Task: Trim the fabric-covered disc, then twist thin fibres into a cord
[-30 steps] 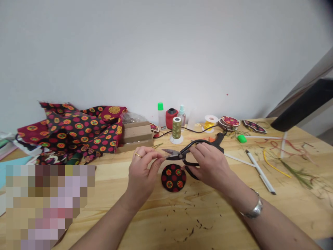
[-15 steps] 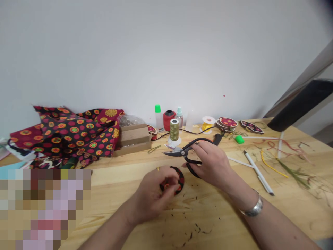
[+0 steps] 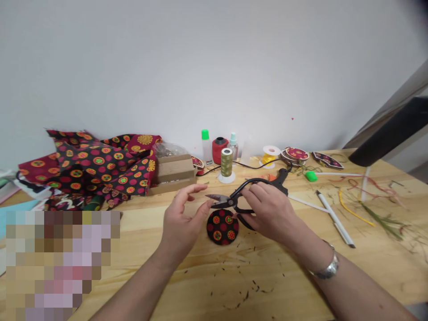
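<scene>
My right hand [image 3: 267,205] is wrapped round the black handles of a pair of scissors [image 3: 230,202]. Their blades are slightly apart and point left above the table. Close to the blade tips is my left hand [image 3: 185,218], its thumb and fingers apart; I cannot tell whether the thumb touches the metal. Below the blades lies a round disc of black patterned fabric [image 3: 223,228], with dark red dots and orange and green flower motifs. It rests flat on the wooden table [image 3: 147,263], near both hands.
Dark scraps [image 3: 247,294] lie on the near table. Behind stand a green thread spool [image 3: 226,163], a red cone [image 3: 219,151], bottles and a cardboard box [image 3: 177,169]. Patterned cloth [image 3: 100,165] is heaped left. A white pen [image 3: 335,218] and loose threads lie right; a black glue gun [image 3: 282,180] sits behind my right hand.
My left hand has let go of the fabric disc and moved up and left to the scissor tips. The disc is uncovered. My right hand keeps its hold on the scissors.
</scene>
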The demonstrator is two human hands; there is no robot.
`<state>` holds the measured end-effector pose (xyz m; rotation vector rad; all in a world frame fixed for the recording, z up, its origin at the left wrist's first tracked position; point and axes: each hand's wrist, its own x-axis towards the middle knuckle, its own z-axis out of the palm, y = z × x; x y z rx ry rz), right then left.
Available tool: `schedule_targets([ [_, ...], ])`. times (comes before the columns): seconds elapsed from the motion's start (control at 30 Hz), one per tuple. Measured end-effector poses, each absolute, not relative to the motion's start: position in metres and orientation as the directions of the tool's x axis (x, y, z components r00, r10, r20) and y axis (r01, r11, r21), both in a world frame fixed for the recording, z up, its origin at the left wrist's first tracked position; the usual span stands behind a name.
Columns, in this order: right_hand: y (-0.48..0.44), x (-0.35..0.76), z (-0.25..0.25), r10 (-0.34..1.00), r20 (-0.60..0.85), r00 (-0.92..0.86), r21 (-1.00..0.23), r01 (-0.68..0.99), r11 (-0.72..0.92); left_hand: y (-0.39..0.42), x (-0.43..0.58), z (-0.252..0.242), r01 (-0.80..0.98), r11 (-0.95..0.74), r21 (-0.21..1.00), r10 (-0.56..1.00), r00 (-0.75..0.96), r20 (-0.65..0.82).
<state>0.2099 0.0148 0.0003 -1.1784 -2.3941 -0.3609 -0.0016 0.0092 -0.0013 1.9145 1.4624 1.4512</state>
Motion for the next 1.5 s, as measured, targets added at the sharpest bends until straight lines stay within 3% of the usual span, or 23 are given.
schedule_targets([
  [0.2, 0.012, 0.206, 0.000, 0.655, 0.471, -0.591, 0.107, 0.775, 0.623, 0.008, 0.002, -0.003, 0.521, -0.296, 0.800, 0.936, -0.009, 0.352],
  [0.7, 0.010, 0.204, 0.003, 0.630, 0.469, -0.619, 0.133, 0.754, 0.643, 0.008, 0.004, 0.000, 0.552, -0.198, 0.810, 0.959, -0.061, 0.276],
  [1.03, 0.012, 0.207, 0.001, 0.645, 0.462, -0.609, 0.108, 0.760, 0.640, 0.010, 0.002, 0.001, 0.424, -0.111, 0.899, 0.985, -0.070, 0.155],
  [1.5, 0.020, 0.216, 0.003, 0.691, 0.528, -0.494, 0.059, 0.833, 0.551, 0.013, -0.008, 0.005, 0.400, -0.121, 0.908, 0.964, -0.170, 0.204],
])
